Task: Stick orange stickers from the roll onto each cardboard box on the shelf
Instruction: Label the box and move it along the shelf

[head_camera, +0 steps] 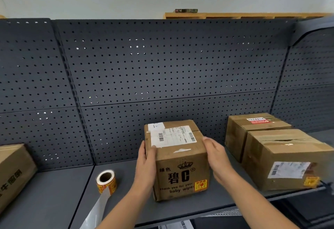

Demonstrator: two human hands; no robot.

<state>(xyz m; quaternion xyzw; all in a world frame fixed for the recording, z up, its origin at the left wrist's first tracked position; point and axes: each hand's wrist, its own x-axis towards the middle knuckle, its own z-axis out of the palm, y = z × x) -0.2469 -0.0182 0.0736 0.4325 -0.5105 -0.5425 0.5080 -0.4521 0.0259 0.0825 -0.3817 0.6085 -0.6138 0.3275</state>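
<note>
A cardboard box (pixel 178 158) printed "baby wipes" stands in the middle of the grey shelf (pixel 126 201), with a white shipping label on top and an orange sticker (pixel 200 185) at its front lower right corner. My left hand (pixel 145 163) presses flat against its left side, the thumb on the top edge. My right hand (pixel 216 158) presses against its right side. The sticker roll (pixel 106 181) lies on the shelf to the left of the box, with a strip of empty white backing trailing over the front edge.
Two cardboard boxes stand at the right; the front one (pixel 287 160) carries an orange sticker (pixel 311 181), the rear one (pixel 253 129) a red-and-white label. Another box (pixel 12 172) sits at the far left. A dark pegboard wall (pixel 162 66) backs the shelf.
</note>
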